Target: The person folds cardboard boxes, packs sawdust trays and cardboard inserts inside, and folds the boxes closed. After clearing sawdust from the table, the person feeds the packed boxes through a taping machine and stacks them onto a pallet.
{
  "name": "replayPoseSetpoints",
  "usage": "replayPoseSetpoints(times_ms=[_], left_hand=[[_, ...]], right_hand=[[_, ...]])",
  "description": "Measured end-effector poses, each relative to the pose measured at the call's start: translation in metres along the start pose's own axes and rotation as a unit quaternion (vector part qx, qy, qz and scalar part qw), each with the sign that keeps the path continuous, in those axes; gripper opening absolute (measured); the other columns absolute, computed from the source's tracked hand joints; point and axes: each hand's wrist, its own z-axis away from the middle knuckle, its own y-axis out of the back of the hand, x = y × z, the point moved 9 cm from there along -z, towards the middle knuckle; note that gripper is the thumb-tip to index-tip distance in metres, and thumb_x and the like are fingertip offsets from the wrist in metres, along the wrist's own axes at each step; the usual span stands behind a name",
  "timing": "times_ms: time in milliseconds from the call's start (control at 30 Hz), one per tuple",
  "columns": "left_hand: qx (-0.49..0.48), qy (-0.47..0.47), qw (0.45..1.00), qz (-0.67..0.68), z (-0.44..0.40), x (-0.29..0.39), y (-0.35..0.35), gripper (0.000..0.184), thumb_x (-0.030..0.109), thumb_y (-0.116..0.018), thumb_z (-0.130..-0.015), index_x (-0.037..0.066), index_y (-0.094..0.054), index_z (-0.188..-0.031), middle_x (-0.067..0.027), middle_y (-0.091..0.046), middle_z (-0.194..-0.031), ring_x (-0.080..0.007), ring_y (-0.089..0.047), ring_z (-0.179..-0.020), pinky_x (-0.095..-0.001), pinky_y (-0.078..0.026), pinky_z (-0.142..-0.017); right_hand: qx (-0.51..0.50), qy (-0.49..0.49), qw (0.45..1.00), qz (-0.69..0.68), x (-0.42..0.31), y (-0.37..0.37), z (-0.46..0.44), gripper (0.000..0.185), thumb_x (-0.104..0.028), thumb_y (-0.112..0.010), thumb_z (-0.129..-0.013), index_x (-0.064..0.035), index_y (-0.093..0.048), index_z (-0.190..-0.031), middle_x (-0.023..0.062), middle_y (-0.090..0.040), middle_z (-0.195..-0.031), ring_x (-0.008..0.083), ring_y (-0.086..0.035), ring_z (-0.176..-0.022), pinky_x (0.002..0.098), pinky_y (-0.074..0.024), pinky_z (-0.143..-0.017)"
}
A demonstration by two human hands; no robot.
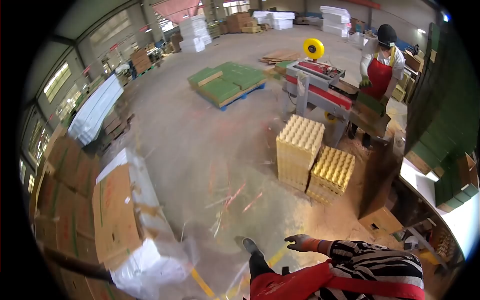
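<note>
My right hand (302,243), in what looks like a grey glove, hangs low at the bottom of the view below a striped sleeve. Its fingers are loosely curved and apart, with nothing in them. It is over the floor, to the right of my dark shoe (250,245) and in front of my red apron (295,284). My left hand is out of view. Nearest ahead of the right hand stand a tall stack of egg trays (296,155) and a lower yellowish stack of egg trays (327,180).
A person (382,70) in a red apron handles a carton (371,112) beside a taping machine (320,82). Green flattened cartons (230,82) lie on a blue pallet. Cardboard boxes (116,210) and plastic wrap (147,270) stand at left. A white-topped bench (422,180) holds green boxes at right.
</note>
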Motion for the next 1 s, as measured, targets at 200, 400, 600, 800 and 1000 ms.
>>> replayPoseSetpoints(times_ms=[200, 400, 600, 800, 1000], left_hand=[[0.04, -0.062, 0.99, -0.118, -0.328, 0.182, -0.076, 0.047, 0.033, -0.052, -0.1, -0.001, -0.051, -0.133, -0.0169, -0.06, -0.125, -0.0238, -0.056, -0.117, -0.0338, -0.044, -0.098], [-0.145, -0.212, 0.963, -0.077, -0.595, 0.603, -0.386, 0.049, 0.036, -0.051, -0.099, 0.001, -0.052, -0.134, -0.0125, -0.059, -0.13, -0.023, -0.056, -0.117, -0.0322, -0.044, -0.1], [-0.205, -0.327, 0.91, -0.153, -0.655, 0.829, -0.71, 0.049, 0.03, -0.054, -0.099, -0.003, -0.049, -0.135, -0.0149, -0.054, -0.135, -0.022, -0.051, -0.124, -0.0325, -0.04, -0.105], [-0.213, -0.348, 0.878, -0.249, -0.834, 0.922, -0.844, 0.046, 0.026, -0.051, -0.101, -0.005, -0.046, -0.135, -0.0148, -0.049, -0.14, -0.0228, -0.046, -0.128, -0.0326, -0.037, -0.108], [-0.309, -0.201, 0.902, -0.223, -1.036, 1.018, -1.086, 0.052, 0.031, -0.045, -0.102, 0.0, -0.037, -0.144, -0.0097, -0.038, -0.15, -0.0209, -0.038, -0.136, -0.0358, -0.034, -0.11]], right_hand=[[0.083, -0.099, 0.991, -0.034, 0.02, 0.219, -0.215, 0.057, -0.042, -0.059, -0.088, -0.012, -0.053, -0.136, 0.018, -0.059, -0.131, 0.0348, -0.058, -0.117, 0.0416, -0.0451, -0.1], [0.273, -0.178, 0.943, -0.063, 0.073, 0.464, -0.372, 0.063, -0.043, -0.066, -0.085, -0.0108, -0.051, -0.137, 0.0214, -0.06, -0.124, 0.0367, -0.061, -0.109, 0.0443, -0.0472, -0.096], [0.484, -0.128, 0.864, 0.049, 0.119, 0.818, -0.639, 0.08, -0.041, -0.072, -0.08, -0.0051, -0.039, -0.143, 0.0222, -0.043, -0.141, 0.0398, -0.042, -0.129, 0.0454, -0.035, -0.109], [0.586, -0.065, 0.751, 0.298, 0.119, 1.192, -0.883, 0.092, -0.044, -0.077, -0.073, -0.0075, -0.034, -0.146, 0.0184, -0.033, -0.15, 0.0419, -0.029, -0.138, 0.0523, -0.0239, -0.113], [0.511, -0.267, 0.739, 0.348, 0.302, 1.342, -1.021, 0.086, -0.041, -0.073, -0.075, -0.0071, -0.036, -0.144, 0.0145, -0.041, -0.144, 0.0365, -0.035, -0.134, 0.0503, -0.0272, -0.112]])
